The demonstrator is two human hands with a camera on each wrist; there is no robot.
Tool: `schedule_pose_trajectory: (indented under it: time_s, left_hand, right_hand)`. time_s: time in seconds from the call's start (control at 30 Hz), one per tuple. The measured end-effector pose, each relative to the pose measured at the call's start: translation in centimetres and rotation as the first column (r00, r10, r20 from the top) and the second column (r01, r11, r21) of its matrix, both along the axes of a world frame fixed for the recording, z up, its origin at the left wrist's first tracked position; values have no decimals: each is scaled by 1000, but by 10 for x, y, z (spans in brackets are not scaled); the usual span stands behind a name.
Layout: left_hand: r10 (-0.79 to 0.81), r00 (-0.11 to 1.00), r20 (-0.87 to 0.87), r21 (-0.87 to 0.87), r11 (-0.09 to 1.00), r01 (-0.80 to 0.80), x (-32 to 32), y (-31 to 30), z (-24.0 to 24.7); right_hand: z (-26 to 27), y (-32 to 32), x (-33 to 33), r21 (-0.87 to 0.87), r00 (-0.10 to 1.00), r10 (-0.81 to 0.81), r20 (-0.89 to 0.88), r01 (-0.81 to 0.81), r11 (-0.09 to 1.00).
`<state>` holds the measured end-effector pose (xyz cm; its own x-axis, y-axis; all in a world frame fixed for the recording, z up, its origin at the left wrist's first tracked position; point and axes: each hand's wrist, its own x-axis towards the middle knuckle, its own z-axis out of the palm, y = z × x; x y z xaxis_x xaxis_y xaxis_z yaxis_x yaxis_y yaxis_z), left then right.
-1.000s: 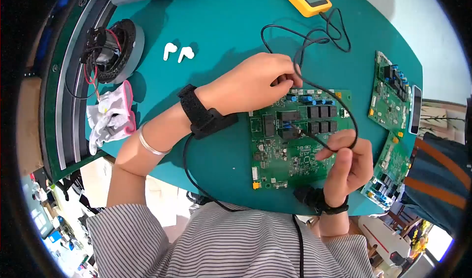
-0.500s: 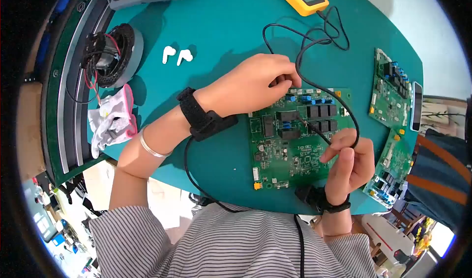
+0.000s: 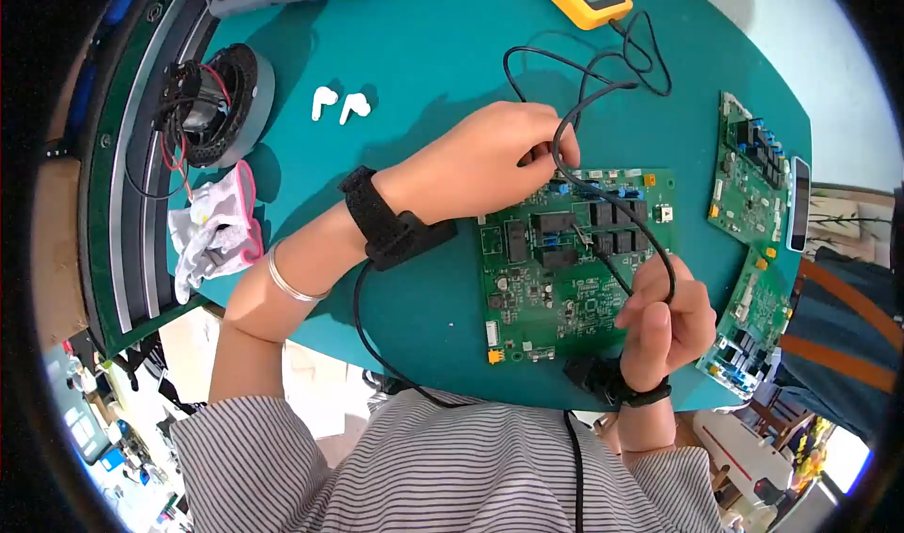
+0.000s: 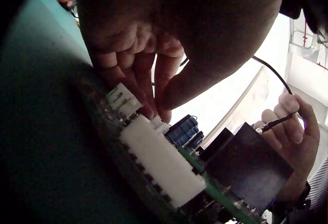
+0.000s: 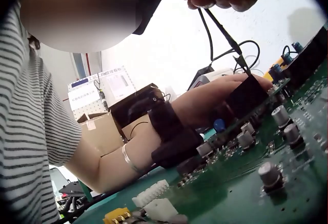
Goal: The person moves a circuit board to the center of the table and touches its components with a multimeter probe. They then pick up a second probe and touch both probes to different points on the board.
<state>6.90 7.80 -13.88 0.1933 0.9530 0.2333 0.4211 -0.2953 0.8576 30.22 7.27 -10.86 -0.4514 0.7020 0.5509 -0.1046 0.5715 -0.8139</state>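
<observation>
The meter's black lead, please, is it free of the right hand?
No, the right hand holds the black lead above the circuit board.

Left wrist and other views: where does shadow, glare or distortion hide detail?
Left wrist: the left hand is dark against a washed-out background, green tabletop falling to near-black; head: the tabletop's edge looks bowed, corners black; right wrist: blurred oval at upper left.

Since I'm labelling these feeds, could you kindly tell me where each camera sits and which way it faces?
Head: on the head, looks forward and down at the circuit board; left fingers, right fingers, left arm, right arm, shirt show.
Left wrist: worn there, looks at the left fingers by a white connector; right fingers show beyond.
Right wrist: worn there, looks across the circuit board; right fingers, left arm, shirt show.
Both wrist views share the black lead.
</observation>
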Motion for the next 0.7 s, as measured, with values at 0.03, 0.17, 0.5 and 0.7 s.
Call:
schedule_pose_trajectory:
  time_s: [0.03, 0.17, 0.5, 0.7]
  left_hand:
    - [0, 1000, 1, -1, 1000, 0, 0, 0, -1]
    - [-1, 1000, 18, 6, 1000, 1, 0, 0, -2]
    - [5, 1000, 28, 56, 998, -7, 1, 2, -6]
    - [4, 1000, -10, -12, 1000, -5, 0, -1, 4]
  right_hand:
    - [1, 0, 0, 8, 1000, -7, 5, 7, 1000]
    - [1, 1, 0, 23, 1000, 1, -2, -1, 1000]
    - [6, -5, -4, -120, 992, -125, -22, 122, 985]
    - [6, -4, 1, -60, 1000, -26, 15, 27, 998]
